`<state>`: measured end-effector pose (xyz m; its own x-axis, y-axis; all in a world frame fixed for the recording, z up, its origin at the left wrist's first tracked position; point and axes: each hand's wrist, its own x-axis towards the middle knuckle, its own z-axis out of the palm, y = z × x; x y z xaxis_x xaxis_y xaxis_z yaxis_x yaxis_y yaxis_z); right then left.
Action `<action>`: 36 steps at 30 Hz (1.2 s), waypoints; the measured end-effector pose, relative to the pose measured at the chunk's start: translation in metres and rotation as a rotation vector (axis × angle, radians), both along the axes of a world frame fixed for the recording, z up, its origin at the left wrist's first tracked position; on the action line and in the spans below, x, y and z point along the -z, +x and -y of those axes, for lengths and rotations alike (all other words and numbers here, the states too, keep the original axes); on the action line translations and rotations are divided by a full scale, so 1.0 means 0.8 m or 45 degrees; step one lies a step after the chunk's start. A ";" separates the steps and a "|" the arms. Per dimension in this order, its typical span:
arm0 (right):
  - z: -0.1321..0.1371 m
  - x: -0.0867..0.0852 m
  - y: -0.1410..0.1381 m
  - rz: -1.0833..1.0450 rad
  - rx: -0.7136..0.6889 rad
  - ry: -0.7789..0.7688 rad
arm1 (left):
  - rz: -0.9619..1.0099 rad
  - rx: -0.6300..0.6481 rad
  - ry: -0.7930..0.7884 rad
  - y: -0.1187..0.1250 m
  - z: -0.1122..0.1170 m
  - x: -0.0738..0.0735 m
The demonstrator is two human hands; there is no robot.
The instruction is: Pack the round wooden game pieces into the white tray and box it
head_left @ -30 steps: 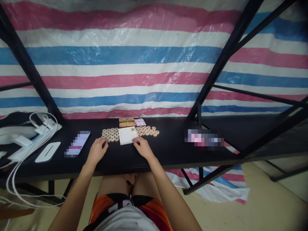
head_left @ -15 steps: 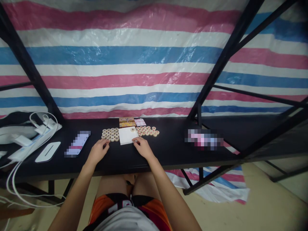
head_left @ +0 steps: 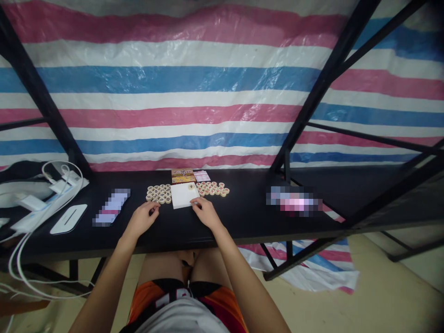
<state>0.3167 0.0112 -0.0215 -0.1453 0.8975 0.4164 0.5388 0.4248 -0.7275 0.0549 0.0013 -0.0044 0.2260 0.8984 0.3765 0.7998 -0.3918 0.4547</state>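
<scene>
Black-marked xiangqi pieces (head_left: 158, 193) stand in close rows left of a shallow white box (head_left: 181, 196). One lone xiangqi piece (head_left: 191, 187) sits inside the box, near its far right corner. My left hand (head_left: 144, 217) rests just in front of the black-marked rows, fingers loosely curled and a gap showing between thumb and forefinger; nothing shows in it. At the box's near right corner, my right hand (head_left: 205, 212) grips the edge with its fingers. Red-marked xiangqi pieces (head_left: 212, 188) lie grouped right of the box.
Behind the box lie a printed brown lid (head_left: 183, 175) and a pinkish paper (head_left: 201, 175). A phone (head_left: 111, 207), a white flat device (head_left: 68, 219) and white cables (head_left: 24, 249) are at the left. A blurred-out item (head_left: 294, 201) lies right on the black table (head_left: 243, 222).
My left hand has shifted slightly right along the near edge of the black-marked pieces. My right hand stays at the box corner.
</scene>
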 end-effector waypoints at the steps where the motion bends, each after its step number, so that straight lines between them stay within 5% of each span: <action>1: 0.000 0.000 0.000 -0.003 -0.004 0.000 | 0.004 0.005 -0.003 -0.001 0.000 0.000; 12: 0.000 0.002 0.000 -0.034 0.000 0.022 | 0.055 0.113 0.069 0.053 0.026 -0.007; 16: 0.001 -0.001 -0.002 -0.058 0.150 0.118 | 0.031 0.106 0.020 0.065 0.025 0.002; 22: -0.019 -0.021 -0.015 0.385 0.169 0.228 | -0.078 0.171 0.001 0.061 0.020 0.008; 28: -0.068 -0.040 -0.035 0.799 0.168 0.074 | -0.073 0.187 0.020 0.062 0.024 0.008; 36: -0.079 -0.036 -0.040 0.920 0.220 0.003 | -0.106 0.214 0.056 0.061 0.026 0.007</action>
